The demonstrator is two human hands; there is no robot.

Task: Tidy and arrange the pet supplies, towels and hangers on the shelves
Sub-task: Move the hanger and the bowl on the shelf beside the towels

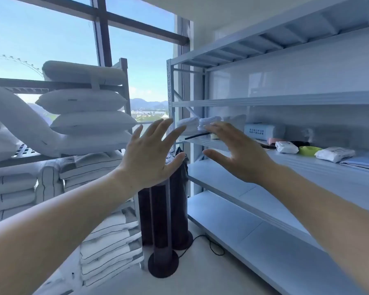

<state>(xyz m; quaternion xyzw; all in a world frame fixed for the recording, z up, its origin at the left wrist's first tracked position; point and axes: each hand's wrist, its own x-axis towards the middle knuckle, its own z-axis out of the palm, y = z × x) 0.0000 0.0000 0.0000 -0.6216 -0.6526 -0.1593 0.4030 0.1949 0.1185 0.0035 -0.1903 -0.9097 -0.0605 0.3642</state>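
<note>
Two bare forearms reach forward from the bottom corners. The left hand (151, 150) is raised in mid-air with its back to the camera. Its fingers are straight and spread, and it holds nothing. Just to its right, the right hand (241, 154) is also open and empty, palm down. Its fingers stretch toward the left end of a shelf. The fingertips overlap the rolled white towels (192, 124) there, but whether they touch cannot be told.

At far left, a dark rack (124, 86) carries stacked white pillows (81, 101), with folded striped linens (13, 188) below. On the floor between the rack and the shelving stand dark upright cylinders (168, 209) on round bases, partly behind the left hand.

A pale metal shelving unit (285, 101) fills the right side. Its middle shelf holds the towels at the left end. A thin black rod (197, 136) lies in front of them, partly hidden by the right hand. Further right sit a pale blue printed pack (264, 130), a white packet (285, 146), a green bowl (310, 150), a white pouch (334, 154) and a folded blue cloth (364, 162).
</note>
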